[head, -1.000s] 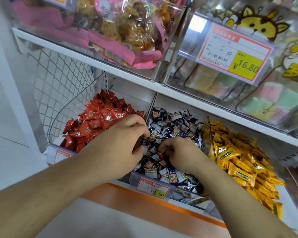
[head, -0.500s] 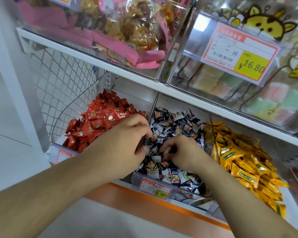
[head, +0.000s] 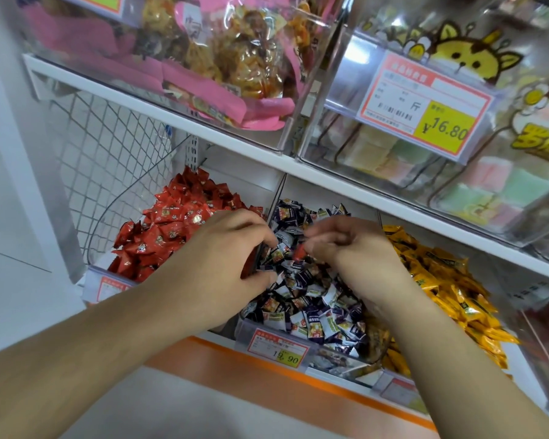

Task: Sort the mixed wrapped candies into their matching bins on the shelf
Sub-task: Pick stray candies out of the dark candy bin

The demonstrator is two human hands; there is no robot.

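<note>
Three bins sit side by side on the lower shelf: red candies [head: 178,229] on the left, dark blue and white candies [head: 314,299] in the middle, yellow candies [head: 441,280] on the right. My right hand [head: 349,248] hovers over the middle bin and pinches a single red candy [head: 299,253] at its fingertips. My left hand [head: 225,258] is cupped over the divider [head: 278,198] between the red and middle bins, fingers curled round red wrappers [head: 250,264] that show between thumb and fingers. The two hands nearly touch.
A white upper shelf [head: 235,147] hangs close above, carrying clear bins of pink-wrapped snacks [head: 222,74] and pastel sweets [head: 457,172]. A wire mesh panel [head: 108,160] closes the left side. Price tags [head: 278,346] line the orange shelf front [head: 298,378].
My right hand has risen out of the middle pile with a red candy pinched and moved left toward my left hand. My left hand has stayed over the divider.
</note>
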